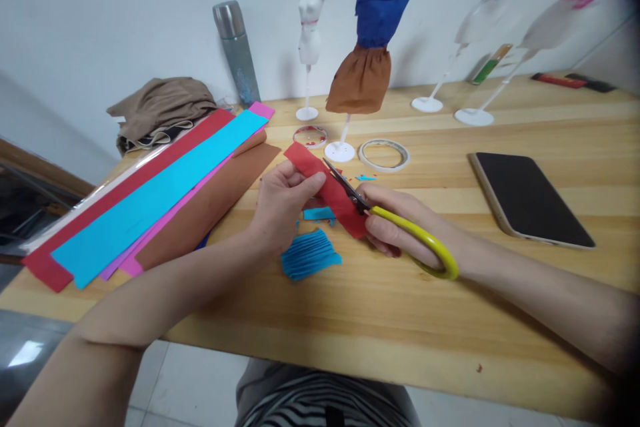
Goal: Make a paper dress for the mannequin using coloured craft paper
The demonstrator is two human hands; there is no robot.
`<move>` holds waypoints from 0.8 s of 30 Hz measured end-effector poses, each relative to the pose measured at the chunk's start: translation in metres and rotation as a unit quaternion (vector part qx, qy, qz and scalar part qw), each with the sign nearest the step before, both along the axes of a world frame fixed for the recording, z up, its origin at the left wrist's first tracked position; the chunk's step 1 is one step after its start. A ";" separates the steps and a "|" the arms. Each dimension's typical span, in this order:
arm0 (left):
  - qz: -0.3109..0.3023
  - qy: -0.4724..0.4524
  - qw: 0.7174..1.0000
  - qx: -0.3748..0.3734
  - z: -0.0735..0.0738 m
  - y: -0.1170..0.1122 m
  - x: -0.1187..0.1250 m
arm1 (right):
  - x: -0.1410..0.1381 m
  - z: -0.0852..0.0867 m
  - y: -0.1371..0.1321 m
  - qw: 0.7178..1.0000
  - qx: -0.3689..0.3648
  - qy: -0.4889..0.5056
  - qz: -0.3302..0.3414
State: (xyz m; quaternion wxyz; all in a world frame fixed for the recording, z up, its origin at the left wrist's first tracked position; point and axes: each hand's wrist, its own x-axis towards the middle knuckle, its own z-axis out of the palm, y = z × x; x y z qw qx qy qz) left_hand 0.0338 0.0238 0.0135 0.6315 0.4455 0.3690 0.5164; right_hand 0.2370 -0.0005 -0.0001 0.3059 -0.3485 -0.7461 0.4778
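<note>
My left hand (285, 203) pinches a strip of red crepe paper (333, 195) near its upper left end. In my right hand (400, 220) is a pair of yellow-handled scissors (425, 237), its dark blades lying along the strip's right edge. Whether the blades are cutting into the paper, I cannot tell. A pleated blue paper piece (310, 255) rests on the table just below my left hand. Partly behind the red strip lies a smaller flat blue piece (319, 213), with little blue scraps (366, 177) farther back.
Long coloured paper sheets (165, 190) overlap at the left, by a brown cloth (165, 103) and a flask (237, 57). Several mannequins stand behind; one wears a blue top (383, 13) and brown skirt (360, 80). Tape rolls (367, 159) sit before them. A tablet (533, 197) lies right.
</note>
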 end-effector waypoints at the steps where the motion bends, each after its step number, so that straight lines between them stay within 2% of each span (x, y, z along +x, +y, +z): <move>1: -0.001 -0.001 1.000 0.000 0.000 0.000 0.000 | 0.000 -0.001 0.001 1.000 0.012 -0.004 -0.003; 10: -0.004 0.012 1.000 -0.019 0.003 -0.004 0.000 | -0.004 0.000 0.000 0.991 0.108 -0.055 -0.055; 19: 0.012 0.028 1.000 -0.009 0.007 -0.005 0.000 | -0.001 0.003 0.001 0.985 0.129 -0.106 -0.049; 24: 0.007 0.027 1.000 0.001 0.007 -0.006 0.001 | -0.001 0.000 -0.001 0.985 0.142 -0.082 -0.054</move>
